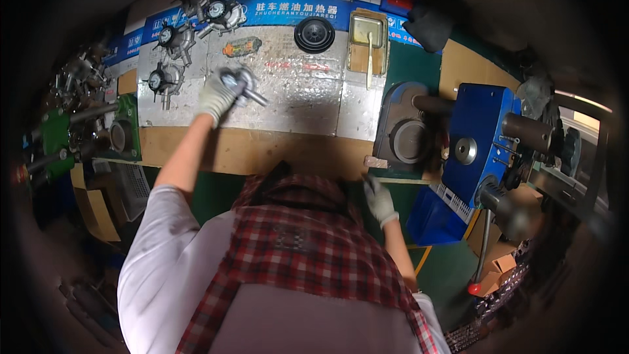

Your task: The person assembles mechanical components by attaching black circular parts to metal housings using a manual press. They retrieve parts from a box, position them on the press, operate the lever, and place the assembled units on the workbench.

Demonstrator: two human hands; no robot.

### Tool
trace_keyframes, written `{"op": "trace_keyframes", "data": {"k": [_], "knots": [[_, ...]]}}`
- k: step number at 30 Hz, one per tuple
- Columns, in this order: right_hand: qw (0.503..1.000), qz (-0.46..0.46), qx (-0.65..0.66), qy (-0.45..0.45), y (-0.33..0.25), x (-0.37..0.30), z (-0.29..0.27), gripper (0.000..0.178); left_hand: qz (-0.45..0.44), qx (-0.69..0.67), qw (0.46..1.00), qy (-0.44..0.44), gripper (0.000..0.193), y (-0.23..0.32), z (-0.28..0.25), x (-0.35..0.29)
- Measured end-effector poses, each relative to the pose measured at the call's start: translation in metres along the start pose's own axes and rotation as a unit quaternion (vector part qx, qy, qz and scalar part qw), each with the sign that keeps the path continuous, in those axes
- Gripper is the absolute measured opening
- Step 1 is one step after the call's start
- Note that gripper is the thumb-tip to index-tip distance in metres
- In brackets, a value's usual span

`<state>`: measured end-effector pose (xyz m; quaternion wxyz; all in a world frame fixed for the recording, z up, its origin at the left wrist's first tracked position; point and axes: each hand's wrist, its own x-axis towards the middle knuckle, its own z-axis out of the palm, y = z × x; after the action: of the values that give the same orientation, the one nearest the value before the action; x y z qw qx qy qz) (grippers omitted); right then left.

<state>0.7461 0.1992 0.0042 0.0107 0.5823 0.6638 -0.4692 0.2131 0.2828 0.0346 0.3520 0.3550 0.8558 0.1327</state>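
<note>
- My left hand, in a white work glove, is stretched out over the metal sheet that covers the tabletop, and its fingers are wrapped around a grey metal housing with a short pipe stub.
- The housing with its stub sits just above the sheet, near the sheet's left half, and the stub points away from my palm toward the sheet's middle.
- My right hand, also gloved, rests low at the tabletop's near edge, to the right of the sheet. Its fingers are loosely curled and I cannot tell whether they grip anything.
- Beyond my left hand, three similar grey housings lie at the sheet's far left corner.
- A black round disc sits at the sheet's far edge, and a small tray with a brush lies just right of it.
- A blue press-like machine stands well to the right of the sheet.
- A green fixture stands left of the sheet.
</note>
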Motion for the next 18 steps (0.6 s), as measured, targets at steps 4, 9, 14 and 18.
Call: {"op": "trace_keyframes", "data": {"k": [4,9,14,18], "knots": [[0.989,-0.107,-0.061,0.084,-0.121,0.137,-0.031,0.033,0.106,-0.156,0.981,-0.052,0.094,-0.071,0.104,-0.047],[0.933,0.036,-0.239,0.266,-0.171,0.265,-0.053,0.04,0.142,-0.015,0.981,-0.129,0.112,-0.074,0.103,-0.088],[0.926,0.129,-0.219,0.28,-0.182,0.3,-0.055,0.035,0.338,0.118,0.931,-0.065,0.128,-0.024,0.162,-0.101],[0.949,0.069,-0.171,0.256,-0.183,0.308,-0.065,0.037,0.405,0.003,0.914,-0.018,0.11,0.001,0.195,-0.084]]}}
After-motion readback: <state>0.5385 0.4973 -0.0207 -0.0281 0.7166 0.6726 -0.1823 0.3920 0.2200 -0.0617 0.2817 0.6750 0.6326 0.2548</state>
